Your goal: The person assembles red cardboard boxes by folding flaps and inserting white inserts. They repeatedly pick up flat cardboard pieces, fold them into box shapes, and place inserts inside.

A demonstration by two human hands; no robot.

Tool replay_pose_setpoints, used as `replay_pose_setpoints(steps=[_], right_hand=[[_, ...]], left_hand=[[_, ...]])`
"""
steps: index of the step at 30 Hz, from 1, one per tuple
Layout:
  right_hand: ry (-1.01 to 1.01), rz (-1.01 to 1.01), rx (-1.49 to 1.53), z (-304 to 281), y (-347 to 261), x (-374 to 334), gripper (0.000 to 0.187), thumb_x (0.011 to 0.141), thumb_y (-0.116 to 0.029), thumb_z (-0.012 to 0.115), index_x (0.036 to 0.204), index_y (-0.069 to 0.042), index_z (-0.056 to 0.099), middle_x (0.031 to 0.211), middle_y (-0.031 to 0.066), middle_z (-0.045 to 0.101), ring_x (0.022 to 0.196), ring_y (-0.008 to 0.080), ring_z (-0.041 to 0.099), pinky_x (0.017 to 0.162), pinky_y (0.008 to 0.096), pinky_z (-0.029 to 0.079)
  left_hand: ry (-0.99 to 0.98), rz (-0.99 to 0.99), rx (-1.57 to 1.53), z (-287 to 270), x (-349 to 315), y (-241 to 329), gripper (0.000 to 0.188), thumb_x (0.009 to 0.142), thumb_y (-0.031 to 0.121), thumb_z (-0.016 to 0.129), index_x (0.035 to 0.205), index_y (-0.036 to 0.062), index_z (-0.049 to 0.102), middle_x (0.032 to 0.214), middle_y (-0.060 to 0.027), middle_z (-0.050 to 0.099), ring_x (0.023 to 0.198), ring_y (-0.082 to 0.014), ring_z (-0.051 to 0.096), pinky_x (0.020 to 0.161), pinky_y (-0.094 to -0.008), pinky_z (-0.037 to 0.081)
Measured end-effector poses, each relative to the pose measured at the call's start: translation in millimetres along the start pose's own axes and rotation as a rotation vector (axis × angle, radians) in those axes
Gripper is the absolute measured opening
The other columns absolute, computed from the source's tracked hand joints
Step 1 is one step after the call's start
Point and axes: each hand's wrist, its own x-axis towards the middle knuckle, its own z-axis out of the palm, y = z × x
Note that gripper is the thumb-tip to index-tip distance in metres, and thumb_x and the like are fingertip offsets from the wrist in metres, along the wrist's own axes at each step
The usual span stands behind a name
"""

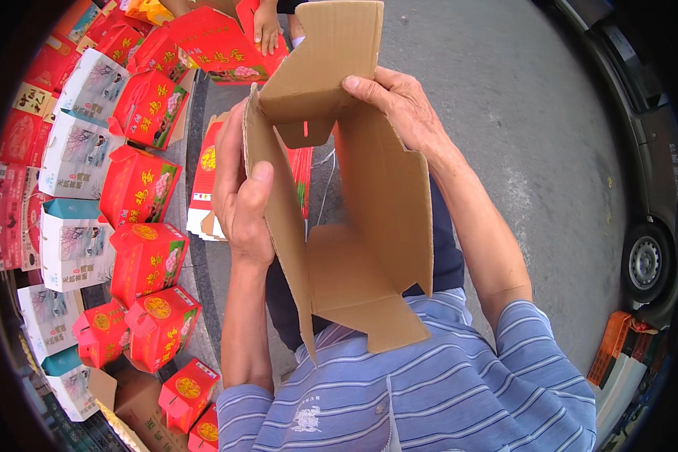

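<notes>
Between my hands is a part-folded cardboard carton (384,173), its plain brown inside facing up and its flaps spread. My left hand (247,207) grips the left side panel, thumb on the inner face and fingers behind it, mostly hidden. On the far right corner, my right hand (403,105) pinches the edge with the thumb on the raised end flap (328,53). The near end flap (392,324) lies against my striped shirt. Through the gap at the far end, a slotted tab (306,134) hangs down. Beside my left hand lie flat red carton blanks (203,177).
Rows of red gift boxes (142,187) and white boxes (79,237) stand at the left. Another person's hand (266,29) touches a red box (222,45) at the far side. A dark vehicle's wheel (645,264) and an orange crate (609,348) are at the right.
</notes>
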Motion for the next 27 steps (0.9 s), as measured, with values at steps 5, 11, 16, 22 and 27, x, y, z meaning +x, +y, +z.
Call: replay_pose_setpoints(steps=[5, 11, 16, 22, 27], right_hand=[[-0.025, -0.026, 0.010, -8, -5, 14, 0.054, 0.098, -0.044, 0.068, 0.132, -0.002, 0.071, 0.123, 0.0152, 0.074, 0.118, 0.0252, 0.066, 0.108, 0.0407, 0.046], [-0.009, -0.033, 0.025, -11, -5, 14, 0.053, 0.098, -0.044, 0.068, 0.130, -0.001, 0.072, 0.119, 0.0134, 0.075, 0.114, 0.0222, 0.067, 0.104, 0.0371, 0.049], [0.091, -0.118, -0.079, 8, -1, 15, 0.050, 0.098, -0.044, 0.067, 0.119, 0.000, 0.076, 0.097, 0.0137, 0.076, 0.091, 0.0205, 0.070, 0.085, 0.0371, 0.054], [0.032, -0.008, -0.088, 6, -14, 12, 0.049, 0.100, -0.042, 0.067, 0.127, -0.003, 0.073, 0.114, 0.0116, 0.075, 0.110, 0.0194, 0.067, 0.101, 0.0355, 0.049], [0.024, -0.041, -0.102, 11, -11, 11, 0.050, 0.100, -0.043, 0.067, 0.127, -0.002, 0.073, 0.115, 0.0115, 0.075, 0.113, 0.0194, 0.066, 0.106, 0.0343, 0.045]], left_hand=[[-0.055, 0.128, 0.275, 5, -10, 2, 0.069, 0.092, 0.028, 0.058, 0.152, -0.0028, 0.048, 0.157, -0.0204, 0.047, 0.148, -0.0328, 0.043, 0.123, -0.0445, 0.031], [-0.101, 0.295, 0.538, 21, -16, -10, 0.068, 0.091, 0.018, 0.053, 0.155, -0.0030, 0.045, 0.162, -0.0245, 0.042, 0.152, -0.0407, 0.038, 0.124, -0.0501, 0.030], [-0.096, 0.364, 0.881, 22, -11, -21, 0.065, 0.097, 0.018, 0.058, 0.156, -0.0037, 0.043, 0.164, -0.0245, 0.038, 0.154, -0.0448, 0.032, 0.125, -0.0535, 0.026], [-0.159, 0.255, 0.442, 1, -10, -21, 0.063, 0.105, 0.032, 0.056, 0.158, 0.0005, 0.042, 0.169, -0.0174, 0.034, 0.159, -0.0373, 0.023, 0.128, -0.0499, 0.019], [-0.079, 0.113, 0.249, -7, -11, -39, 0.068, 0.100, 0.029, 0.069, 0.156, 0.0001, 0.044, 0.167, -0.0152, 0.038, 0.160, -0.0315, 0.023, 0.129, -0.0449, 0.020]])
